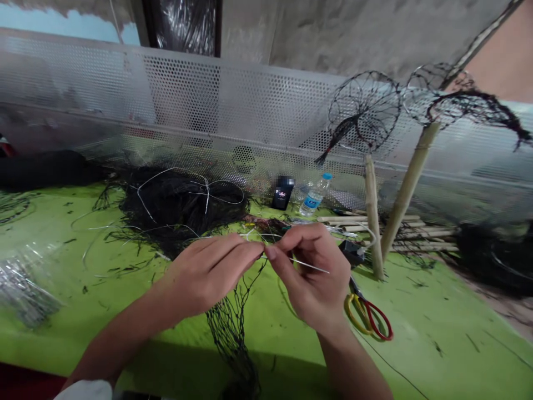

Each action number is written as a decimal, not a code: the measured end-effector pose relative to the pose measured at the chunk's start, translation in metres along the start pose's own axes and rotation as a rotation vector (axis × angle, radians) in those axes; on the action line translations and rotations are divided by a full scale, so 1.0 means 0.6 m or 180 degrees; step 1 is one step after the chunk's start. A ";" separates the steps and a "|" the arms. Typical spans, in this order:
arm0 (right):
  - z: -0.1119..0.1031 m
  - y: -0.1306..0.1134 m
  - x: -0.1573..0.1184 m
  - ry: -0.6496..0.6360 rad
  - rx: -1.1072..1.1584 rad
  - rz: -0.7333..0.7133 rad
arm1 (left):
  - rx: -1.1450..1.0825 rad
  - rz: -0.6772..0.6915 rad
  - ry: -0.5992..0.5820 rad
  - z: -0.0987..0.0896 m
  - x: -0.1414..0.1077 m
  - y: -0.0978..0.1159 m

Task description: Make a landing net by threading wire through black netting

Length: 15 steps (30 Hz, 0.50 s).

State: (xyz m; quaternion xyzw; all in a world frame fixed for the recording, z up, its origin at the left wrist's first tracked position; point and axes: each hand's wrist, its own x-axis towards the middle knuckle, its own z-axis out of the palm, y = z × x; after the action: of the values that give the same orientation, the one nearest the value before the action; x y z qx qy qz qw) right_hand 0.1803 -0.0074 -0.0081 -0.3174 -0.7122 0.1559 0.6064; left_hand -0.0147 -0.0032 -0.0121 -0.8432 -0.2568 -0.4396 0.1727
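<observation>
My left hand is closed, its fingertips pinching the upper edge of a black net that hangs down to the green table. Opposite it, my right hand is also closed, thumb against forefinger, on a thin silvery wire whose end sticks out to the right. The fingertips of both hands meet, and just where wire and mesh touch is hidden between them. Scissors with one yellow and one red handle lie right of my right hand.
A heap of black netting with wire loops lies behind my left hand. Beyond stand a dark box and a water bottle. Wooden sticks rise at the right, near finished-looking round nets. Clear-wrapped wires lie left.
</observation>
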 end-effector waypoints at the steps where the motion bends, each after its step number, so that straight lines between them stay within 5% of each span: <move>1: 0.003 0.001 -0.002 0.0051 0.0109 0.0050 | 0.0040 0.0064 0.0060 0.001 -0.002 -0.001; 9: 0.016 -0.003 -0.003 0.0317 0.0049 -0.0022 | 0.0026 0.0452 0.0282 0.004 0.000 -0.005; 15: 0.008 0.005 -0.001 0.0211 -0.0488 -0.0936 | -0.0179 -0.0074 0.0341 -0.005 0.008 -0.007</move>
State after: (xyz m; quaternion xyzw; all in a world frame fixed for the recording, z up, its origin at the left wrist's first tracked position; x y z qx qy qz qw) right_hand 0.1762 -0.0047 -0.0112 -0.2601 -0.7404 0.0001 0.6198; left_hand -0.0167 0.0002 -0.0063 -0.8200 -0.2445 -0.4930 0.1574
